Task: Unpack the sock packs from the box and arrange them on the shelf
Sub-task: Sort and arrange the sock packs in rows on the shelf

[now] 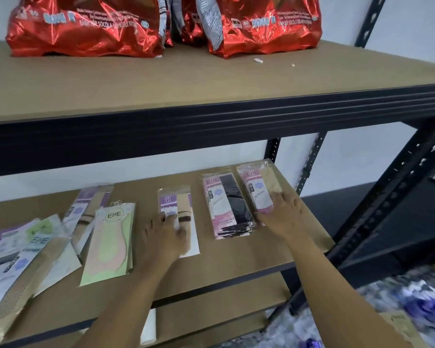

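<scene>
Several sock packs lie flat on the middle shelf board [236, 262]. My left hand [165, 236] rests with spread fingers on a beige sock pack with a purple label [172, 199]. My right hand [283, 213] presses its fingers on the lower end of a cream sock pack with a pink label [260, 182] at the far right. Between them lies a stack of black sock packs with pink labels [227, 207]. Left of my left hand lies a pale green and pink pack [109, 243], with a loose heap of more packs [28, 249] at the left edge.
Two red foil snack bags [86, 23] [261, 23] stand on the upper shelf [211, 79]. Black metal uprights [387, 209] frame the rack on the right. A blurred blue and white patterned mass [397, 300] sits at the lower right. A lower shelf board [211, 320] shows beneath.
</scene>
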Demonstrator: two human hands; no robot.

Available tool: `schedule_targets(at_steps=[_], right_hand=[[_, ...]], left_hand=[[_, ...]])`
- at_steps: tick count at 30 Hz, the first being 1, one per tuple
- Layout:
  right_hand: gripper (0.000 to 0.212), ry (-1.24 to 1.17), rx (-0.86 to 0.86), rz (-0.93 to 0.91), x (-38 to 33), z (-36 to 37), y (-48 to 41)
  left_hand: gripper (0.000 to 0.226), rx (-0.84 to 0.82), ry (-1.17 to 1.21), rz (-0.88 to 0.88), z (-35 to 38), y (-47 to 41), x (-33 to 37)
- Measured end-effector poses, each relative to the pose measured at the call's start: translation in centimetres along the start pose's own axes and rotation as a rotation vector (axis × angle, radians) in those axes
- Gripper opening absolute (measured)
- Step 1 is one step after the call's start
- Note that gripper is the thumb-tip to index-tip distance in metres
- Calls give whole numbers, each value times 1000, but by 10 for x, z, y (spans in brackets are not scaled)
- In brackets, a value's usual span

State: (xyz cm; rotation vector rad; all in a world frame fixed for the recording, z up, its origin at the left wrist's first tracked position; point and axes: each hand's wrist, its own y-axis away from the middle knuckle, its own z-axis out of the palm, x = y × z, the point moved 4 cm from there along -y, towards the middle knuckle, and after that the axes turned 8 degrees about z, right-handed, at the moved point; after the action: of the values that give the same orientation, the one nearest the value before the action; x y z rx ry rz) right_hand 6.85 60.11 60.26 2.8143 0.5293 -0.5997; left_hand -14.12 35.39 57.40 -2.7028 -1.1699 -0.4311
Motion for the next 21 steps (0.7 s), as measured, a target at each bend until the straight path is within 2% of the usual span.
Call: schedule_targets(at_steps=[5, 10, 14, 16, 18, 20, 21], right_hand=[[86, -28, -13, -33, 8, -3, -5], [85, -68, -81, -62, 12, -9, -10], [91, -129, -90, -27, 16, -7, -10], [97, -119, -74, -28, 18, -8, -8], [101, -52, -38, -33, 18, -9, -6], [95, 12, 67, -48, 14, -13, -3], [86, 5, 147, -80, 9, -14, -2]], left_hand=[[67, 43, -11, 0, -5, 6, 5], [51, 68, -36, -11, -1, 4, 6], [57, 61, 7, -34, 3, 3, 6], [60, 72, 46, -32, 3, 4, 6], [53, 106, 69, -13, 2, 4, 3], [45, 146, 70, 1, -1, 5, 1], [40, 171, 77, 8, -2, 6, -1]])
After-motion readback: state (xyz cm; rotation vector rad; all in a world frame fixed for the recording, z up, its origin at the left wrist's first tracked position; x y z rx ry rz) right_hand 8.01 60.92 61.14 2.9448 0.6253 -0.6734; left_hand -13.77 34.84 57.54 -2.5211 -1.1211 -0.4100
